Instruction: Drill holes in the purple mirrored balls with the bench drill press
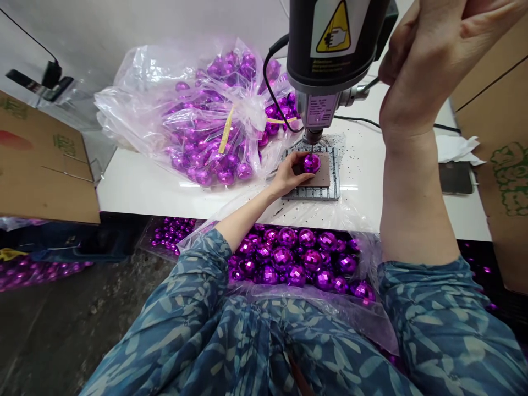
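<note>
My left hand (291, 175) pinches a shiny purple faceted ball (312, 163) between thumb and fingers. The ball rests on a brown board (324, 173) over the metal base plate (335, 190) of a bench drill press (330, 71). Straight above it is the chuck with a thin drill bit (312, 148), its tip at or just in the ball's top; I cannot tell how deep. At the upper right, my right hand (433, 60) is closed around the drill press's feed lever (371, 84), whose end is hidden in the fist.
Behind on the left lies a clear plastic bag (140, 104) of purple balls. An open bag of purple balls (289, 257) sits at my lap, below the table edge. Cardboard boxes (45, 154) flank the white table (136, 190). A dark phone-like slab (456, 179) lies right.
</note>
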{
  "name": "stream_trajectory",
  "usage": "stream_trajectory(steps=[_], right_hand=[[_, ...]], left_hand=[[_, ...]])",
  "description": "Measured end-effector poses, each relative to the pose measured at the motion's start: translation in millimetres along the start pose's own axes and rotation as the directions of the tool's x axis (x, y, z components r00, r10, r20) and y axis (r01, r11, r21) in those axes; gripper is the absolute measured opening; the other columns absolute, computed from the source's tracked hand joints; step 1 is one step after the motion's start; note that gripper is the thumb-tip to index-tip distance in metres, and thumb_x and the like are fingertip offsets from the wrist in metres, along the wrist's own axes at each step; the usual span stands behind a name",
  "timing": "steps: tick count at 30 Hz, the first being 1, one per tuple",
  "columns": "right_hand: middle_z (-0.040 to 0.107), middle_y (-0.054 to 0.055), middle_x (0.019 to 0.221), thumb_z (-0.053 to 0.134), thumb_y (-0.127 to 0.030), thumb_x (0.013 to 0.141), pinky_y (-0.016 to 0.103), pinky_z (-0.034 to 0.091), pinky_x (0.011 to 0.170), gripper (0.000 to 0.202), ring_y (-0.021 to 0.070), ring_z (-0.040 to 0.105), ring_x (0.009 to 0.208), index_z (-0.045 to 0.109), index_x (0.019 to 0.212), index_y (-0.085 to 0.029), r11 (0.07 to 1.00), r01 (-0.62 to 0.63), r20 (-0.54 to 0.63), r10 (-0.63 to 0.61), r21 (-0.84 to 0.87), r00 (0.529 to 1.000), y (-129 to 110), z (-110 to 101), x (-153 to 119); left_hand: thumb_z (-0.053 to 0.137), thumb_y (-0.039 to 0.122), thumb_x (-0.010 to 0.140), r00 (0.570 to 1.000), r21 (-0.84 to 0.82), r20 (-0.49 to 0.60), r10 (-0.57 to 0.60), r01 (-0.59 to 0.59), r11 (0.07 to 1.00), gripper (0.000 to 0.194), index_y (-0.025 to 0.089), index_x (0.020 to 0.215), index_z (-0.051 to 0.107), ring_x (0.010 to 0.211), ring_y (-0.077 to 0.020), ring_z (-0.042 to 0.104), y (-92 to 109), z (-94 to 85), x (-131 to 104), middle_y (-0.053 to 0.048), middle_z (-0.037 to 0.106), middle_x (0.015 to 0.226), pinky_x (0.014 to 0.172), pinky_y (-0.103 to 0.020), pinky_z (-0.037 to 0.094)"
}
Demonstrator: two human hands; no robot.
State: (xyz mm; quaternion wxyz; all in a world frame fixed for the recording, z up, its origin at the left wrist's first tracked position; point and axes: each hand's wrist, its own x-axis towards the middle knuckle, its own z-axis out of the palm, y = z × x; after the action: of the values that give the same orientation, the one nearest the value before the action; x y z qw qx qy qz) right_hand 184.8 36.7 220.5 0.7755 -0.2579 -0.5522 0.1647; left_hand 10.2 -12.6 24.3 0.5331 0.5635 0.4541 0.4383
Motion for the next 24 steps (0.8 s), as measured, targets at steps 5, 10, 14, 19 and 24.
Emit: stream_trajectory(steps=[5, 10, 14, 19, 24], right_hand=[[0.023, -0.006, 0.049, 0.055, -0.081, 0.076, 0.025, 0.020, 0.058, 0.072, -0.0038, 0.027, 0.045, 0.018, 0.064, -0.020, 0.999, 0.022, -0.029, -0.023, -0.040, 0.999, -6, -4, -15], [0.026, -0.005, 0.048, 0.060, -0.060, 0.097, 0.025, 0.015, 0.060, 0.072, -0.0051, 0.022, 0.046, 0.018, 0.062, -0.012, 0.979, 0.181, -0.075, -0.188, -0.097, 0.979, -5, -13, -43], [0.018, -0.005, 0.049, 0.062, -0.054, 0.100, 0.026, 0.012, 0.057, 0.073, -0.0035, 0.024, 0.044, 0.013, 0.065, -0.013, 0.972, 0.229, -0.110, -0.234, -0.052, 0.966, 8, -17, -55], [0.018, -0.005, 0.049, 0.060, -0.053, 0.104, 0.024, 0.013, 0.054, 0.072, -0.0016, 0.030, 0.043, 0.011, 0.065, -0.016, 0.960, 0.274, -0.052, -0.277, -0.050, 0.960, 18, -24, -64], [0.017, -0.004, 0.046, 0.058, -0.047, 0.106, 0.022, 0.016, 0.049, 0.073, -0.0015, 0.029, 0.042, 0.014, 0.056, -0.015, 0.936, 0.334, -0.043, -0.341, -0.112, 0.939, 31, -32, -73]], left_hand=[[0.096, 0.020, 0.069, 0.999, 0.003, 0.026, 0.020, -0.020, 1.000, 0.059, 0.023, 0.121, 0.069, 0.147, -0.0359, 0.059, -1, -0.2, 0, -0.011, 0.072, 0.131, 0.136, -0.059, 0.037], [0.098, 0.021, 0.067, 1.000, 0.001, 0.012, 0.021, -0.021, 1.000, 0.058, 0.024, 0.118, 0.070, 0.144, -0.0352, 0.060, 1, -0.6, 0, -0.011, 0.073, 0.129, 0.136, -0.057, 0.038], [0.099, 0.018, 0.065, 1.000, -0.042, 0.003, 0.003, -0.002, 0.999, 0.057, 0.022, 0.115, 0.070, 0.143, -0.0358, 0.061, 4, 0.3, -1, -0.011, 0.073, 0.125, 0.134, -0.055, 0.038], [0.100, 0.022, 0.064, 1.000, -0.031, 0.002, 0.006, -0.006, 1.000, 0.059, 0.024, 0.115, 0.070, 0.143, -0.0352, 0.061, 1, -0.6, -1, -0.009, 0.074, 0.124, 0.134, -0.056, 0.039], [0.100, 0.021, 0.064, 1.000, -0.032, 0.002, 0.013, -0.013, 0.999, 0.059, 0.023, 0.115, 0.071, 0.142, -0.0345, 0.062, -2, -1.2, 1, -0.009, 0.074, 0.125, 0.134, -0.055, 0.040]])
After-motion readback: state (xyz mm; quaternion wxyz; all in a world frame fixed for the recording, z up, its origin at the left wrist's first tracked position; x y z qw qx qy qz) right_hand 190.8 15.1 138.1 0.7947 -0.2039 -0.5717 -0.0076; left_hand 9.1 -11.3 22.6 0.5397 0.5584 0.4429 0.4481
